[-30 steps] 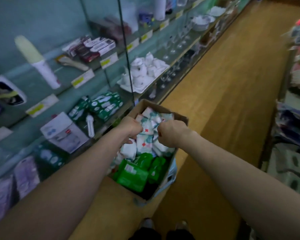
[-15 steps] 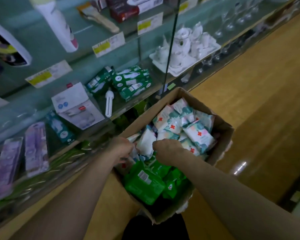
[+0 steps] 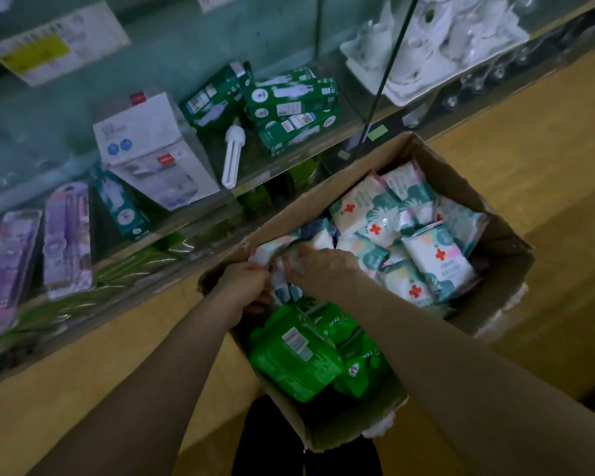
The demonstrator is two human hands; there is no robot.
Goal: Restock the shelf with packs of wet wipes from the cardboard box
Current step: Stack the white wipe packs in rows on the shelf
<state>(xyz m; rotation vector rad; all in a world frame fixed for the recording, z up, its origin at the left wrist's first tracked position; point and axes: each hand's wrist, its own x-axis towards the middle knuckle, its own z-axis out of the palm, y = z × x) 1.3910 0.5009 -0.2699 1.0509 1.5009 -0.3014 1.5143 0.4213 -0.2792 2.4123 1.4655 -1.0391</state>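
Packs of wet wipes [image 3: 437, 259]: lay heaped in the open cardboard box [image 3: 509, 262], white with teal leaves and red crosses, filling its far half. Stood on the wooden floor [image 3: 547, 132], that box, just beside the foot of the glass shelf [image 3: 282, 166] (touching it or not, hard to tell in the dim light). Crowded the near half with green packs [image 3: 292, 359], one turned barcode label upward.

Reached into the box with both bare arms from the bottom edge. Gripped a white pack [image 3: 272, 250] at the box's near-left wall with the left hand [image 3: 244, 281], fingers curled round its lower end. Clutched the same bundle from the other side with the right hand [image 3: 323, 266], fingers bent over the wrapper, knuckles up. Could not tell whether one pack or several were caught between the two hands.

Carried, on the shelf level above the box, a stack of green cartons [image 3: 289, 108], a bare white lamp bulb [image 3: 232, 156] lying just beside them, a white carton [image 3: 152, 156] left of the bulb, and purple blister packs [image 3: 67, 238] farther left. Showed a white tea set [image 3: 437, 46] behind the glass divider at far right, and a yellow-and-white price label [image 3: 49, 46] at top left.
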